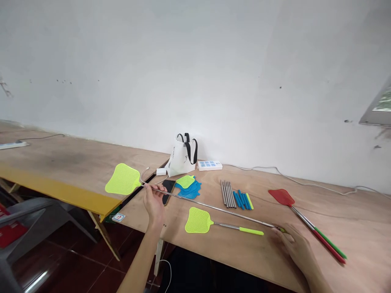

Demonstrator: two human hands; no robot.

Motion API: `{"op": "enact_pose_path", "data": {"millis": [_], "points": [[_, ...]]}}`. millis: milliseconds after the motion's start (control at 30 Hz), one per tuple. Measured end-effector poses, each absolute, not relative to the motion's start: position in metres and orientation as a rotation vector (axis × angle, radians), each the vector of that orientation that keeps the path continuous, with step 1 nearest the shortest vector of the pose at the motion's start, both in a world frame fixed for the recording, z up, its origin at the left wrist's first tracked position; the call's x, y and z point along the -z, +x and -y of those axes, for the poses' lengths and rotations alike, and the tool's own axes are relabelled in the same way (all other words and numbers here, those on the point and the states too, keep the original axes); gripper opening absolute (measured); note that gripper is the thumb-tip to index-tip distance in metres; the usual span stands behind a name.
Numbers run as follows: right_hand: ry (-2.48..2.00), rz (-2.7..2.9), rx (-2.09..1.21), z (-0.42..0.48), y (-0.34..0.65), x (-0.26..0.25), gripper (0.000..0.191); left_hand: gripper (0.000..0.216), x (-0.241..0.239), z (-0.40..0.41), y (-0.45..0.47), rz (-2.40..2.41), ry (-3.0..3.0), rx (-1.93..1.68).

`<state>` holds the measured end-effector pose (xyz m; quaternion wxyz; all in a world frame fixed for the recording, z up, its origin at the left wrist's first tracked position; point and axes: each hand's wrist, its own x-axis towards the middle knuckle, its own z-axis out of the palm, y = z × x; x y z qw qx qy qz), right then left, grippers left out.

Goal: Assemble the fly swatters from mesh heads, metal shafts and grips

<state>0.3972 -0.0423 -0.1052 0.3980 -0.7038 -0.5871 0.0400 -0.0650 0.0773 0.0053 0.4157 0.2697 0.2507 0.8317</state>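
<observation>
While both hands (226, 221) span it, swatter (123, 179) — rod (214, 208) outstretched

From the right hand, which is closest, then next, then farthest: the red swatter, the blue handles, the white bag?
From the right hand:
1. Red swatter, just right of it.
2. Blue handles, up and left.
3. White bag, far back by the wall.

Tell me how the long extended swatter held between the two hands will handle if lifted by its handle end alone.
Probably light: the rod is thin, the yellow head is open mesh. Likely whippy; extended this far, the head would sag and sway. The left hand near the head and the right hand at the handle end suggest it wants support at both ends.
</observation>
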Motion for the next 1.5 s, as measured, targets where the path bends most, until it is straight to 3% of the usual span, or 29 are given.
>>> {"op": "enact_pose_path", "data": {"millis": [300,567,733,900,1500], "points": [[-1.574,1.733,0.235,0.039,0.422,0.12,0.055,0.053,0.001,-0.07,-0.038,-0.71,0.687,-2.056],[-1.414,1.772,0.558,0.029,0.335,0.088,0.046,0.052,0.034,-0.045,0.028,-0.674,0.934,-1.593],[-1.38,1.768,0.51,0.032,0.271,0.073,0.034,0.058,0.051,-0.008,0.066,-0.605,1.054,-1.329],[-1.339,1.742,0.504,0.04,0.236,0.072,0.04,0.059,0.051,0.012,0.075,-0.604,1.213,-1.215],[-1.417,1.833,0.306,0.031,0.238,0.095,0.035,0.055,0.071,-0.005,0.079,-0.667,1.249,-1.123]]}}
